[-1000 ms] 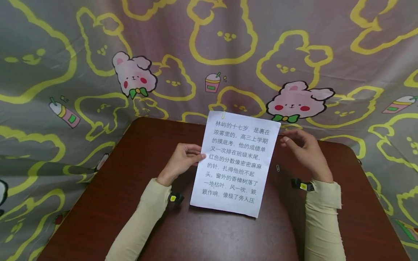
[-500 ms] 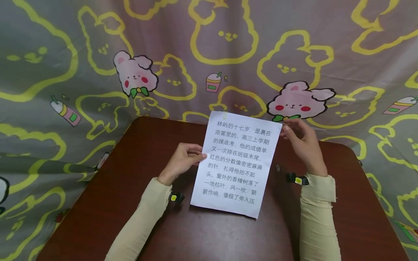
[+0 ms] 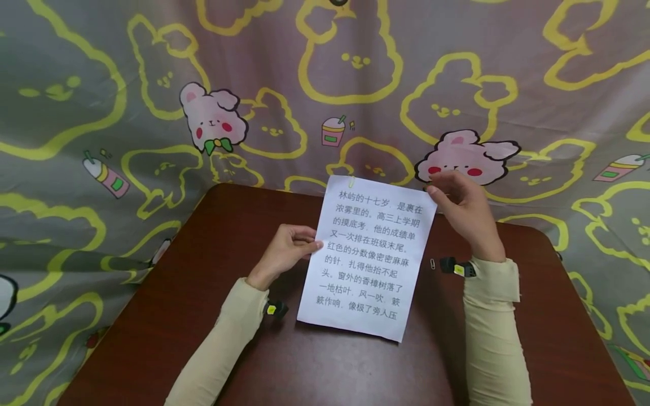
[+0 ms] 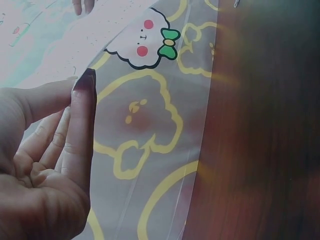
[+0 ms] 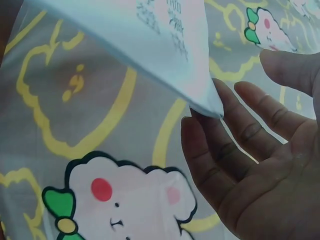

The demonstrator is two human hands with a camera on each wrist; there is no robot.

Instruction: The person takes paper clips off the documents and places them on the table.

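Note:
A white sheet of paper (image 3: 365,259) printed with lines of Chinese text is held tilted up above the table. A pale yellow paper clip (image 3: 351,181) sits on its top edge, near the left corner. My left hand (image 3: 285,251) pinches the sheet's left edge between thumb and index finger, seen closely in the left wrist view. At the top right corner is my right hand (image 3: 464,211). In the right wrist view its fingers (image 5: 240,155) lie against the back of the paper's corner (image 5: 212,102), while the thumb (image 5: 287,70) stands apart from it.
Another small paper clip (image 3: 433,264) lies on the dark red-brown table (image 3: 167,304), right of the sheet. A grey curtain (image 3: 284,67) with yellow rabbit outlines hangs behind and beside the table. Each wrist wears a small black camera, such as the right one (image 3: 457,267).
My right hand has moved left and up, from beside the sheet to its top right corner. My left hand keeps its pinch; the sheet has barely shifted.

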